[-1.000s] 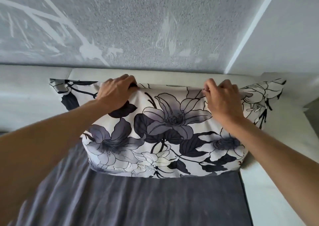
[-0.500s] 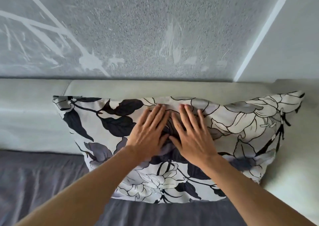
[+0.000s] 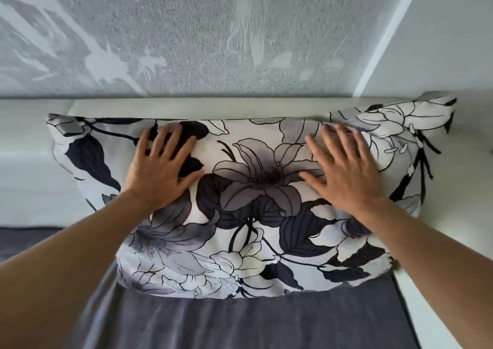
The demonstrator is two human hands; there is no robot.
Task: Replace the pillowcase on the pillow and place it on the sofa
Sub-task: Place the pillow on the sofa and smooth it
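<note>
A large pillow (image 3: 256,215) in a white pillowcase printed with black and grey flowers leans upright against the pale backrest of the sofa (image 3: 186,107). Its bottom edge sits on the dark grey seat cover (image 3: 240,322). My left hand (image 3: 162,167) lies flat on the pillow's upper left part, fingers spread and straight. My right hand (image 3: 344,170) lies flat on the upper right part in the same way. Neither hand grips the fabric.
A textured grey wall (image 3: 213,33) with pale brush-like marks rises behind the sofa. A white corner strip (image 3: 386,33) runs down at the right. The sofa's pale armrest (image 3: 453,282) borders the seat on the right.
My hands left the pillow's top edge, met flat at its middle, then slid apart to the left and right. The pillow now stands fuller against the backrest.
</note>
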